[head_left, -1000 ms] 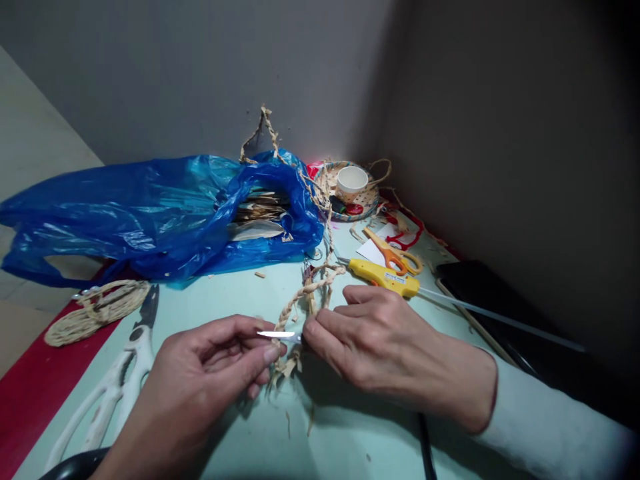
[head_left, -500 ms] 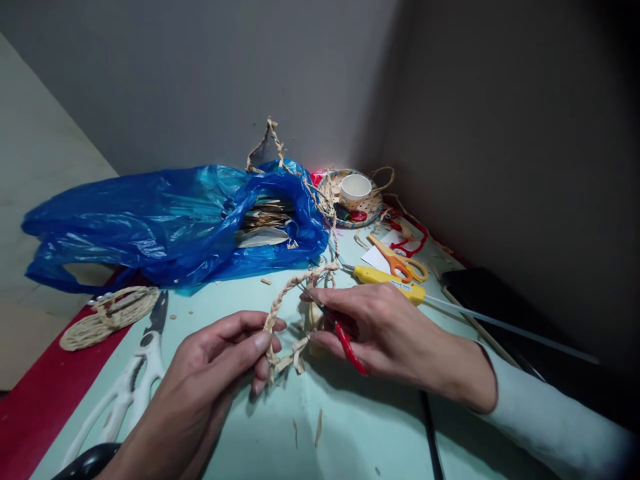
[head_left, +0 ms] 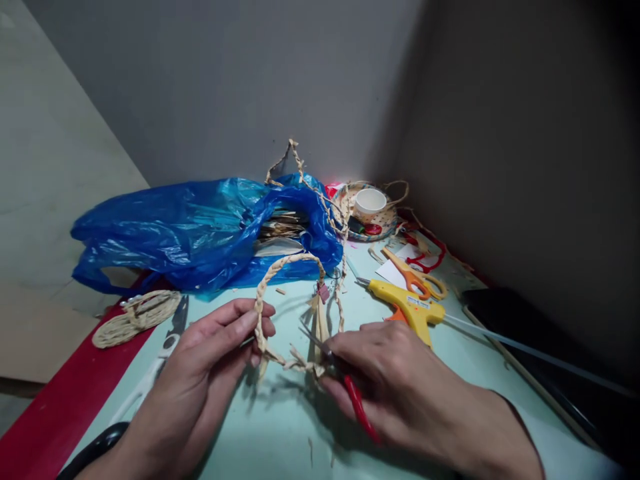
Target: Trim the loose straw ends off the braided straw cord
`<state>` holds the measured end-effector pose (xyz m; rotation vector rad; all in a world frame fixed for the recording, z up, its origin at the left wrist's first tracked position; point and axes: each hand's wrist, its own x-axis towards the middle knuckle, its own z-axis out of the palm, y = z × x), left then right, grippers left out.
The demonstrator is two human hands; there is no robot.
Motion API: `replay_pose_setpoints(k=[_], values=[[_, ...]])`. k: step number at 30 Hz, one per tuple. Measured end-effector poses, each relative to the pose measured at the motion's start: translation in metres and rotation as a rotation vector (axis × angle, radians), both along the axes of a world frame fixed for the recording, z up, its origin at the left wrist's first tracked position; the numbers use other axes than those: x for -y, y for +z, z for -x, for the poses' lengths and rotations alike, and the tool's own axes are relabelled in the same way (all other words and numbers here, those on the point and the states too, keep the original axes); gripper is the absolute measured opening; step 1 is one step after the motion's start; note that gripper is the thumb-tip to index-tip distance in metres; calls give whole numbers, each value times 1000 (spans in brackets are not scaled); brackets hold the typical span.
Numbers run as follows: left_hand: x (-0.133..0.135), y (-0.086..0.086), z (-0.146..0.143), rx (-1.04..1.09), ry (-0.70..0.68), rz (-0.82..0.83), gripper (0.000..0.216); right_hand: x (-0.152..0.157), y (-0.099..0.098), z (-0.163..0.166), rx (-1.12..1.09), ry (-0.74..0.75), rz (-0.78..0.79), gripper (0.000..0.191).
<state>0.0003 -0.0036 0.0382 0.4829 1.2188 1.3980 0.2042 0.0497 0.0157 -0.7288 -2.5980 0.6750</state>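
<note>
My left hand [head_left: 213, 363] pinches a pale braided straw cord [head_left: 267, 275] between thumb and fingers. The cord arches up and over to the right, and its frayed lower part reaches across to my other hand. In my right hand [head_left: 405, 380] is a small pair of red-handled scissors [head_left: 361, 410], closed in by the fingers, blades pointing up and left. The fingertips there are beside the cord's lower end; whether they also grip it I cannot tell. A small dark pink clip [head_left: 323, 292] sits on the cord's right end, above loose flat strands [head_left: 321, 323].
Behind lies a blue plastic bag [head_left: 165, 227] of dry husks. Toward the right are a yellow glue gun [head_left: 410, 302], orange scissors [head_left: 407, 273], a woven tray [head_left: 387, 230] with a white cup [head_left: 370, 200], and a black device [head_left: 530, 333]. White shears [head_left: 150, 380] and a coiled braid [head_left: 135, 323] lie left.
The view has shifted, so the background sits further right and lower. My right hand has moved down and away from the upper cord, whose loop now stands wider, with the pink clip in sight.
</note>
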Motion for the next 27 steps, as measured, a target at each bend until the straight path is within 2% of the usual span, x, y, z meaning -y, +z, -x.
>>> replay_pose_setpoints(k=[3,6,8,12,15,20,23,27], values=[[-1,1,1,24,24,-28,12,16,4,3,0,-15,72,15],[1,1,-1,40,16,-38,8,23,4,6,-5,-112,159,22],[4,1,-2,62,-14,-32,3,21,1,8,-14,-162,248,24],[6,-3,-4,101,-79,-39,15,12,-5,11,-43,-224,425,20],[6,-10,-6,105,-142,-85,14,8,-5,14,-66,-280,524,22],[10,-15,-10,-40,-212,-81,19,9,-6,16,-104,-273,571,18],[11,-13,-11,-114,-229,-95,10,11,-9,16,-112,-249,587,15],[8,-6,-15,-97,-231,-104,13,8,-8,14,-136,-228,585,15]])
